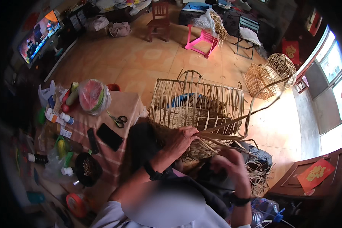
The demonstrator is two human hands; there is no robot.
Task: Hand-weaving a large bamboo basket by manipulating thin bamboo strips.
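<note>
A large woven basket of dried plant strips stands in front of me. Its sides are open slats, its lower part is a tight weave, and a handle loop shows at the far rim. At the near side of the basket, my left hand is closed around several flat dried strips. From that fist the strips fan out to the right, and a long one arches up toward the smaller baskets. My right hand hovers just right of and below the strips, smeared by motion; its fingers cannot be read clearly.
To my left, a cloth-covered table bears scissors, a black phone, a bagged watermelon and bottles. Smaller baskets sit at the far right, near a pink stool. Loose strips lie by my right side.
</note>
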